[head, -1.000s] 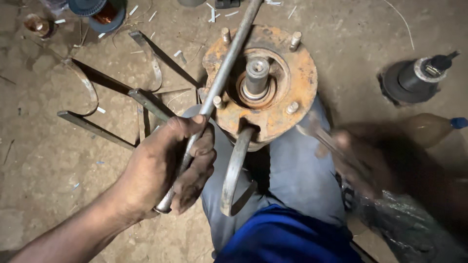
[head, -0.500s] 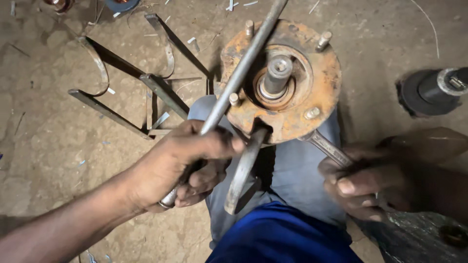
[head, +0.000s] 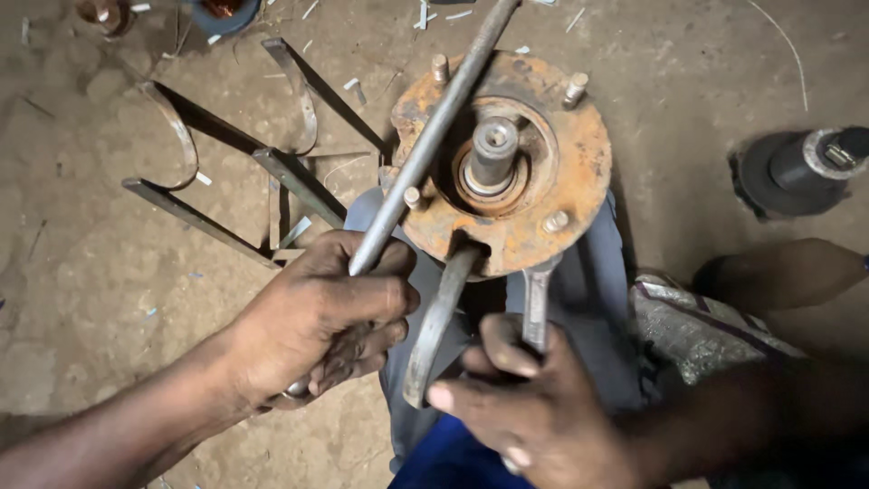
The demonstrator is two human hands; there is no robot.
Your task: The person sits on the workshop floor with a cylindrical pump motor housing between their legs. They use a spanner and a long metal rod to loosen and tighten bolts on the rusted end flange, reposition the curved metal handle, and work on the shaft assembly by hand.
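Dusty concrete floor surrounds a rusty orange wheel hub [head: 534, 181] with studs, resting on the person's knee. Left hand [head: 321, 317] clenches a long steel bar [head: 434, 136] lying across it; right hand [head: 534, 417] grips a wrench [head: 536, 303] beneath its rim.

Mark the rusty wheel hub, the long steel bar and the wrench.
rusty wheel hub [head: 579, 172], head view, bare right flange.
long steel bar [head: 434, 136], head view, mid-shaft.
wrench [head: 536, 303], head view, handle above the right hand's fingers.
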